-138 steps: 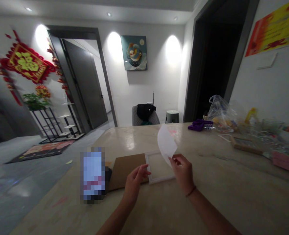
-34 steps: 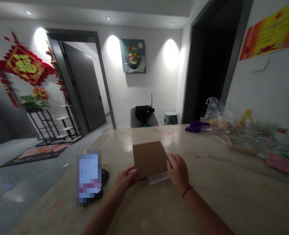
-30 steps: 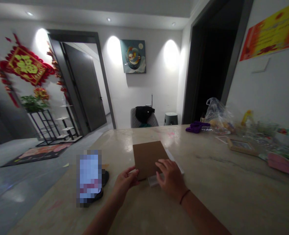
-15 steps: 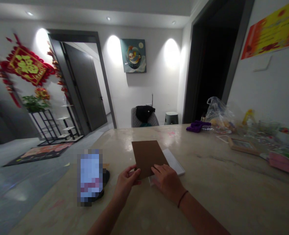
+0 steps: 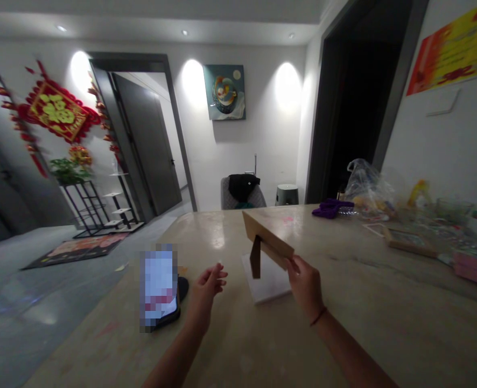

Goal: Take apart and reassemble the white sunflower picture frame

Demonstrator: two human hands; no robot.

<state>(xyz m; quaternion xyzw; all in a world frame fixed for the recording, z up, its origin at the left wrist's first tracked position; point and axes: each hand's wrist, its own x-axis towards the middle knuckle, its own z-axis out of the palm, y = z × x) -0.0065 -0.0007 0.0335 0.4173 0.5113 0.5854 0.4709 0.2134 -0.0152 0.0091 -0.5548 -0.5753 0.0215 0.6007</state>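
Observation:
A brown board [image 5: 273, 240] with a stand leg hanging from its underside is raised and tilted over the table. My right hand [image 5: 304, 283] pinches its near right corner. Beneath it, a white flat rectangular piece [image 5: 268, 283] lies on the tabletop, partly hidden by the board and the leg. To the left of both, my left hand [image 5: 211, 283] hovers with its fingers loosely curled and apart, touching nothing.
A phone [image 5: 160, 288] on a black stand is at the left of the marble table [image 5: 363, 328]. At the right are a purple cloth [image 5: 329, 208], a plastic bag [image 5: 365, 186], a wooden frame [image 5: 410, 241] and a pink item [image 5: 475, 268]. A chair [image 5: 244, 194] stands beyond.
My left hand has let go of the board and moved slightly left. My right hand has lifted and tipped the board, so its stand leg shows and more of the white piece is uncovered.

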